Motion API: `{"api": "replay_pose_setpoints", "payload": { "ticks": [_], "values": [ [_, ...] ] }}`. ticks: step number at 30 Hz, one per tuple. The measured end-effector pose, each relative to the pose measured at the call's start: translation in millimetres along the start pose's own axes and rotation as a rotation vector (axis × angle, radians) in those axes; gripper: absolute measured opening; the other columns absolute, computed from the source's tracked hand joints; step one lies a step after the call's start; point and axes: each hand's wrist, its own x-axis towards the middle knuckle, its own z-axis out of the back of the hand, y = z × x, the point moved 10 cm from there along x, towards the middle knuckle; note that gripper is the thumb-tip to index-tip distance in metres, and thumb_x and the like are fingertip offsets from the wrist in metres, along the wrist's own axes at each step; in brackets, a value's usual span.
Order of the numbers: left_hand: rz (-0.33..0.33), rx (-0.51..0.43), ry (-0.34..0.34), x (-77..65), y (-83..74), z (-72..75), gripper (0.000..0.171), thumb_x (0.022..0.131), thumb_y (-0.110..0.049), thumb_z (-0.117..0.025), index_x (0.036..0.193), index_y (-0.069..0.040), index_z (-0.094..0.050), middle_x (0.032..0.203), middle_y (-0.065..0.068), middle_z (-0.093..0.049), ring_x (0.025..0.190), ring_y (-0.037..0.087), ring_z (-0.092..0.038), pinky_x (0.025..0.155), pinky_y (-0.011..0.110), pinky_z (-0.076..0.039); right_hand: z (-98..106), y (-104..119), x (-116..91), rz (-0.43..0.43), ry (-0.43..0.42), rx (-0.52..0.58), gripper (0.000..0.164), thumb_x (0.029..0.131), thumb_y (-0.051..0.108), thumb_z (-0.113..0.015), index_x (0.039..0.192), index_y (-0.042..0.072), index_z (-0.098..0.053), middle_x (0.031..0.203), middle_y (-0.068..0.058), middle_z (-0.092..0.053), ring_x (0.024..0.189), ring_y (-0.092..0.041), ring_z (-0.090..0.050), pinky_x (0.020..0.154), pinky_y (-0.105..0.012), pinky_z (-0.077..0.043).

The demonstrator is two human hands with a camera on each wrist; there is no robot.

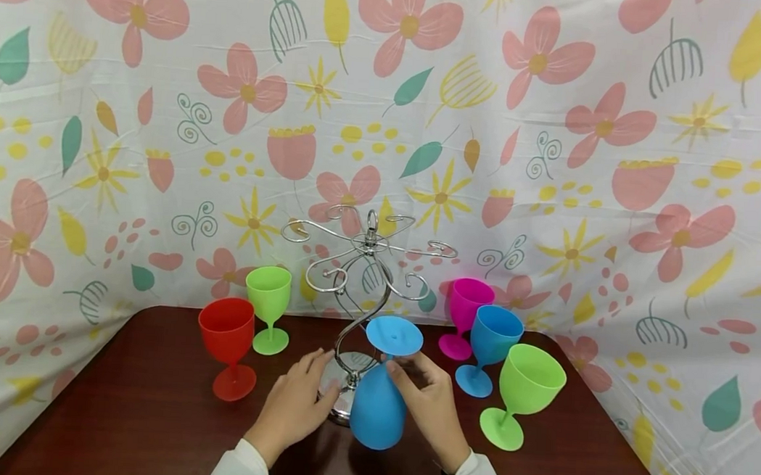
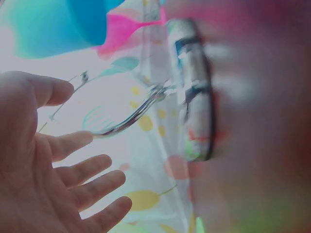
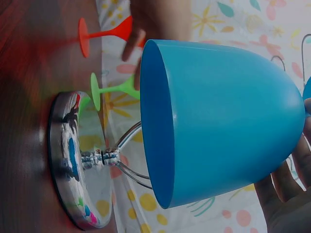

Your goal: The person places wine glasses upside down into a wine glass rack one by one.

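Observation:
Upside down above the table, a blue plastic goblet hangs with its round foot on top. My right hand pinches it by the stem, just below the foot. In the right wrist view the bowl of this blue goblet faces mouth-down toward the table. Behind it stands a silver metal goblet rack with curled arms and a round chrome base. My left hand is beside the base on its left. In the left wrist view the left hand's fingers are spread, with nothing held.
Upright at the left are a red goblet and a green goblet. Along the right stand a magenta goblet, another blue goblet and a green goblet. A flowered curtain hangs behind the dark wooden table.

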Motion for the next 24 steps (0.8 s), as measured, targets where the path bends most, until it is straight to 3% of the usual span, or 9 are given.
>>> {"api": "replay_pose_setpoints", "payload": {
  "ticks": [4, 8, 13, 18, 21, 24],
  "values": [
    [0.02, -0.035, -0.102, 14.9, 1.9, 15.9, 0.06, 0.096, -0.033, -0.068, 0.146, -0.007, -0.05, 0.143, 0.017, -0.052, 0.127, 0.039, -0.052, 0.1, 0.063, -0.042, 0, -4, 0, 0.001, 0.01, 0.014, 0.017, 0.096, 0.019, -0.071, 0.113, 0.018, -0.073, 0.104, 0.003, -0.074, 0.097, -0.018, -0.07, 0.089, -0.033, -0.054],
    [0.015, -0.076, -0.149, 28.0, -0.7, 23.7, 0.06, 0.095, -0.032, -0.07, 0.147, -0.008, -0.05, 0.141, 0.015, -0.054, 0.128, 0.036, -0.053, 0.101, 0.059, -0.044, 1, -3, 0, 0.019, 0.005, 0.02, 0.017, 0.096, 0.022, -0.071, 0.112, 0.019, -0.073, 0.103, 0.006, -0.074, 0.097, -0.019, -0.07, 0.089, -0.033, -0.054],
    [-0.019, -0.178, -0.171, 41.7, -5.9, 23.1, 0.056, 0.094, -0.027, -0.073, 0.144, -0.008, -0.054, 0.137, 0.012, -0.057, 0.126, 0.031, -0.056, 0.1, 0.05, -0.048, 2, -2, 2, 0.036, -0.003, 0.018, 0.018, 0.096, 0.018, -0.071, 0.114, 0.017, -0.073, 0.106, 0.001, -0.074, 0.098, -0.018, -0.07, 0.089, -0.032, -0.054],
    [-0.106, -0.254, -0.271, 50.1, -11.8, 26.0, 0.036, 0.094, -0.01, -0.072, 0.13, -0.007, -0.066, 0.121, 0.008, -0.067, 0.111, 0.025, -0.065, 0.09, 0.042, -0.055, 5, -1, 5, 0.05, -0.001, 0.007, 0.022, 0.098, 0.014, -0.068, 0.119, 0.012, -0.071, 0.111, -0.006, -0.073, 0.1, -0.018, -0.069, 0.09, -0.032, -0.054],
    [-0.112, -0.28, -0.314, 51.1, -9.7, 25.4, 0.03, 0.094, -0.005, -0.07, 0.124, -0.009, -0.07, 0.114, 0.005, -0.069, 0.103, 0.021, -0.067, 0.084, 0.037, -0.057, 8, 7, 8, 0.057, -0.002, -0.012, 0.021, 0.099, 0.013, -0.065, 0.119, 0.007, -0.068, 0.112, -0.007, -0.072, 0.101, -0.018, -0.068, 0.09, -0.031, -0.054],
    [-0.112, -0.313, -0.315, 50.9, -7.6, 21.7, 0.029, 0.094, -0.002, -0.07, 0.122, -0.009, -0.07, 0.111, 0.004, -0.069, 0.101, 0.02, -0.067, 0.082, 0.037, -0.057, 12, 14, 10, 0.058, -0.012, -0.02, 0.019, 0.1, 0.012, -0.063, 0.117, 0.004, -0.067, 0.113, -0.009, -0.072, 0.104, -0.019, -0.068, 0.09, -0.029, -0.053]
  ]
}}
